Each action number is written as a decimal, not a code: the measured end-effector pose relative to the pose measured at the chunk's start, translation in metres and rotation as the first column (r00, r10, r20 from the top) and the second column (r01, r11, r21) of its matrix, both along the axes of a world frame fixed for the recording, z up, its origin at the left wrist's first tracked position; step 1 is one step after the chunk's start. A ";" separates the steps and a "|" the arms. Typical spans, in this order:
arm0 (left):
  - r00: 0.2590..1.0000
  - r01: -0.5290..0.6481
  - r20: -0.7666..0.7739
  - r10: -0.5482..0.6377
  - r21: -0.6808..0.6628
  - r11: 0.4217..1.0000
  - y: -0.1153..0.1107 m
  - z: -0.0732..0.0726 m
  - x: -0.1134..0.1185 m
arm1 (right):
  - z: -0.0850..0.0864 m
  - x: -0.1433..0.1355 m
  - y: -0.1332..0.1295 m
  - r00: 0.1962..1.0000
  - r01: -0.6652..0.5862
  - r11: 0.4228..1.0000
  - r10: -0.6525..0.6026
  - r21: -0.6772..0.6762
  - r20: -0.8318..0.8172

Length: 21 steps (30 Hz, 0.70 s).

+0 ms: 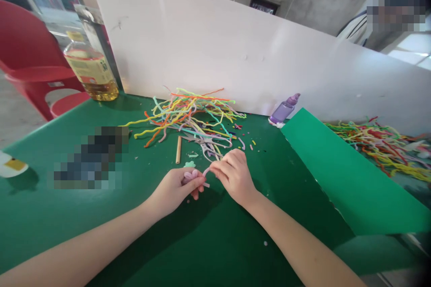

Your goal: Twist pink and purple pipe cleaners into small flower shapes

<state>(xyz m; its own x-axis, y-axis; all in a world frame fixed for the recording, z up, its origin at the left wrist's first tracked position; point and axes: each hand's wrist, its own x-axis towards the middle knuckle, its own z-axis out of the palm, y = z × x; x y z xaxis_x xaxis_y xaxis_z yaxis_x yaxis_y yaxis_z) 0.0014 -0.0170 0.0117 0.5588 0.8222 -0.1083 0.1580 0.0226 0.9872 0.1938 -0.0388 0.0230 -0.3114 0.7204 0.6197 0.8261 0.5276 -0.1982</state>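
Observation:
My left hand (pixel 178 189) is closed on a small pink looped pipe-cleaner piece (pixel 191 175), low in the middle of the view. Just to its right, my right hand (pixel 235 175) pinches the free end of a pink strand that runs from the piece. Scissors (pixel 206 147) lie open right behind my hands, partly covered by strands. A mint-green flower shape (pixel 190 164) rests behind my left hand, near a short wooden stick (pixel 178 150). Farther back is a tangled pile of colourful pipe cleaners (pixel 188 114).
A purple bottle (pixel 283 110) and an oil bottle (pixel 90 69) stand on the green table (pixel 134 251) before a white partition (pixel 208 49). A green board (pixel 350 179) and more strands (pixel 380 148) are right. A red chair (pixel 30 49) is left; a person is beyond the partition.

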 end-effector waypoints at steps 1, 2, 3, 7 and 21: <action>1.000 -0.006 -0.010 0.006 0.004 1.000 0.000 0.000 0.000 | 0.000 0.000 0.000 1.000 -0.007 1.000 0.007 0.002 -0.009; 1.000 -0.009 -0.017 0.009 0.007 1.000 0.000 0.000 0.000 | 0.001 -0.001 0.000 0.999 -0.037 0.999 0.037 0.001 -0.017; 1.000 -0.008 -0.020 0.008 0.010 1.000 0.000 0.000 0.000 | 0.001 -0.002 0.000 0.996 -0.084 0.996 0.084 -0.002 -0.022; 1.000 0.018 -0.014 -0.017 0.022 1.000 0.000 -0.003 0.000 | 0.005 -0.003 0.000 0.959 -0.283 0.959 0.283 -0.028 0.006; 0.997 0.006 0.078 0.002 -0.100 0.995 0.001 -0.001 0.002 | -0.002 -0.001 -0.001 0.985 -0.163 0.987 0.163 0.001 -0.052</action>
